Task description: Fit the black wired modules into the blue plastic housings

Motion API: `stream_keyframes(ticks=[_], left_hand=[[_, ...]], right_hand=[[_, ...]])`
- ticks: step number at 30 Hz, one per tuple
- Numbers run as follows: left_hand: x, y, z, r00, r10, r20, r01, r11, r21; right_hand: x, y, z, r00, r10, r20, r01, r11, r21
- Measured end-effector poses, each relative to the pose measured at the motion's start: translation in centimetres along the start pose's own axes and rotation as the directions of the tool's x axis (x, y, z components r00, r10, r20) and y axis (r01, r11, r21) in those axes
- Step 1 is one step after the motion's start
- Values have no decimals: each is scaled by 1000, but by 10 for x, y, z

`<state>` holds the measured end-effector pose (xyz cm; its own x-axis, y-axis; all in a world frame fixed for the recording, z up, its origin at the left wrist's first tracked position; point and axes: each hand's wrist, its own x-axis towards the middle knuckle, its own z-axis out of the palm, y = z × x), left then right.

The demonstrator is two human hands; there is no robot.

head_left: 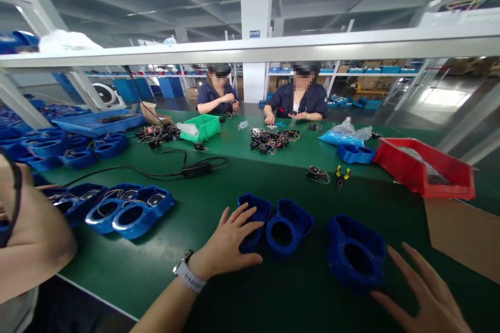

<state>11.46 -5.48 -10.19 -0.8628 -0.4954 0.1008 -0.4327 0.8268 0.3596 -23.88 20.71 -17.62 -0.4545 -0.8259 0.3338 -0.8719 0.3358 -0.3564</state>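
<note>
Left hand (pixel 230 247) is down on the green table (pixel 156 265), fingers spread and draped over the left-most of three blue plastic housings (pixel 253 213), palm resting against its side rather than clamped round it; a watch (pixel 187 274) sits on that wrist. Right hand (pixel 425 296) comes in low at the bottom right, open and flat, fingertips just at the base of the right-most blue housing (pixel 357 257), touching or a hair off, hard to call. Between those two stands the middle housing (pixel 289 226), round hole facing the camera, untouched. Off to the left, a cluster of blue housings with wiring inside (pixel 125 208) lies near a bystander's bare arm (pixel 31 239). Further up the table, a black power adapter (pixel 197 169) with its cable, yellow-handled cutters (pixel 341 174), a small wired part (pixel 317 173), a red bin (pixel 425 166) and a green bin (pixel 203 127). Across the table, two seated workers in dark uniforms (pixel 299 99) handle small wired parts.
</note>
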Motion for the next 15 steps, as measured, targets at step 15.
stream_keyframes(ticks=[15], left_hand=[[-4,-24,9,993,104,63,-92,982,-167]], right_hand=[[234,-46,4,921,-279,272,347,906,-244]])
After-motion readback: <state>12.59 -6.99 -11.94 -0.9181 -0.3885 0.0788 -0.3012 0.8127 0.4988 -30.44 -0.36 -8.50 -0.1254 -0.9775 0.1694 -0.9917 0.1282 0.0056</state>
